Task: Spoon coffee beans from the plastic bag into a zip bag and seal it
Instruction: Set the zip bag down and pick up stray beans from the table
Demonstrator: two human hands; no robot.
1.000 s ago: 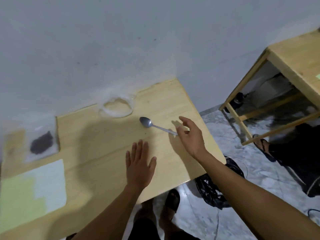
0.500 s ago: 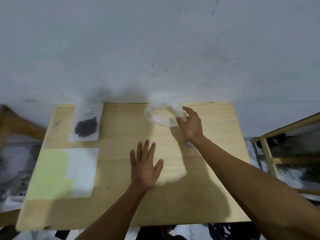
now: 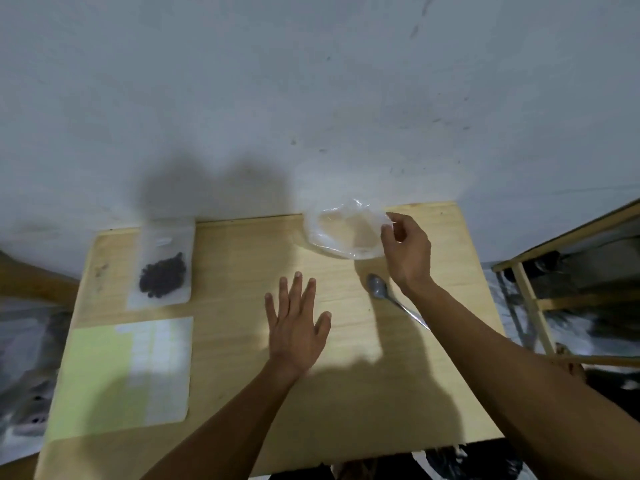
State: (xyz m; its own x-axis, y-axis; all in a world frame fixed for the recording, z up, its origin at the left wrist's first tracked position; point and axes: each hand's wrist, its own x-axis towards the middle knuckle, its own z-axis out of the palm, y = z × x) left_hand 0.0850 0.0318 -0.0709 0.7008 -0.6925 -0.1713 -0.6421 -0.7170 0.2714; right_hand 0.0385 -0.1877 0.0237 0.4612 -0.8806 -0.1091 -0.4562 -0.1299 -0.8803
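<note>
A clear crumpled plastic bag (image 3: 341,230) lies at the table's far edge by the wall. My right hand (image 3: 407,252) pinches its right rim, lifting it slightly. A metal spoon (image 3: 384,296) lies on the wood just below that hand, its handle running under my right forearm. A small clear zip bag (image 3: 161,265) holding a dark pile of coffee beans (image 3: 162,274) lies at the far left. My left hand (image 3: 296,323) rests flat on the table's middle, fingers spread, holding nothing.
The wooden table (image 3: 242,427) stands against a grey wall. A sheet, yellow-green and white (image 3: 121,372), lies at the near left. A second wooden table frame (image 3: 530,299) stands to the right, across a gap of floor.
My right hand let go of the spoon, which now lies on the table, and moved up to take the plastic bag's rim. The camera swung to face the table squarely. My left hand stayed flat.
</note>
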